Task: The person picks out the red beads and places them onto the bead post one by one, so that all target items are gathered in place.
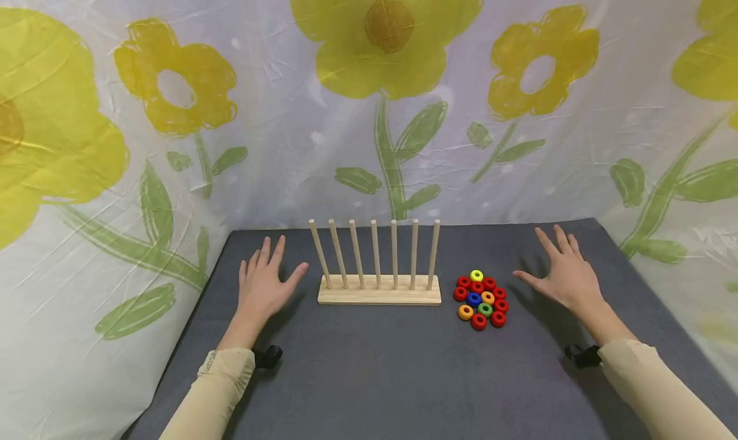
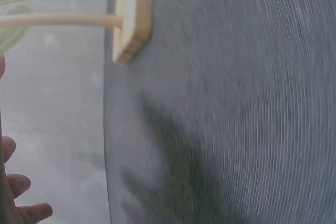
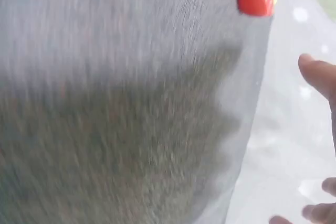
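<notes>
A wooden rack (image 1: 379, 294) with a row of several upright pegs stands near the middle of the table, its pegs bare. To its right lies a cluster of small rings, among them a blue ring (image 1: 474, 300), a green ring (image 1: 485, 310), a yellow ring (image 1: 476, 276) and several red rings such as one red ring (image 1: 479, 321). My left hand (image 1: 264, 286) is spread above the table left of the rack, holding nothing. Over on the right, my right hand (image 1: 567, 275) is also spread, apart from the rings and holding nothing. Part of the rack (image 2: 137, 14) shows in the left wrist view.
A dark grey cloth (image 1: 369, 376) covers the table. Behind and beside it hangs a pale curtain (image 1: 277, 139) printed with yellow flowers. Each wrist wears a black strap, such as the strap (image 1: 582, 355) on the right.
</notes>
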`<act>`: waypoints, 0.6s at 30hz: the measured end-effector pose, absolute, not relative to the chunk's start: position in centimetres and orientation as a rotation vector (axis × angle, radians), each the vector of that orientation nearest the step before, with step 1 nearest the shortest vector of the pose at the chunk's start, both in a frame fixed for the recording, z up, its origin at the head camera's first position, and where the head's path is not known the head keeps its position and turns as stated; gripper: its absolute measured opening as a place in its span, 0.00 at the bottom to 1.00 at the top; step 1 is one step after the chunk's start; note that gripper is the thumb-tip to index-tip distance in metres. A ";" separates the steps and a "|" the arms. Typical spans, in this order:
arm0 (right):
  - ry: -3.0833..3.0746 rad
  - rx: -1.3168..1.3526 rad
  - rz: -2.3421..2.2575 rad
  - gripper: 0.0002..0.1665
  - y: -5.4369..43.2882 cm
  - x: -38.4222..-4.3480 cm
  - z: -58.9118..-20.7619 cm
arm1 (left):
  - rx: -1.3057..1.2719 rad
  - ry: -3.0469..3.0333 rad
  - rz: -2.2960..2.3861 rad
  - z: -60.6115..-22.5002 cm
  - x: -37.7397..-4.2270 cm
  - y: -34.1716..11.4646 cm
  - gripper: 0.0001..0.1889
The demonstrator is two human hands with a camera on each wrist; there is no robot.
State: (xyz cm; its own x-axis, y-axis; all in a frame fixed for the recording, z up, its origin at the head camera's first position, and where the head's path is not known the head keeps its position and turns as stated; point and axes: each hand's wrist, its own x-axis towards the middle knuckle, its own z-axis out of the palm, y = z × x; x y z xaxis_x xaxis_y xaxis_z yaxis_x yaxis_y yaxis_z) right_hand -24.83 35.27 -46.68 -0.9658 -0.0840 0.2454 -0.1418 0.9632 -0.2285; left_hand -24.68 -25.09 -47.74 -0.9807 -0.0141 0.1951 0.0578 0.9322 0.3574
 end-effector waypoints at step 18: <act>-2.644 0.091 0.822 0.50 33.0 -20.9 -48.8 | 0.072 -2.832 -0.961 -50.4 -23.0 -22.6 0.54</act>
State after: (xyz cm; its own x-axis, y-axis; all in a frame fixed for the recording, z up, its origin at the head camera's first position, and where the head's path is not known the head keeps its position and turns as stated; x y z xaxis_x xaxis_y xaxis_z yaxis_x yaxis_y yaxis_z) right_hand -20.94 33.01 -48.75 -0.9299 0.0469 0.3648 -0.1683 0.8277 -0.5354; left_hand -23.05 -22.57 -50.41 -0.9877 -0.0931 0.1259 0.0027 0.7936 0.6084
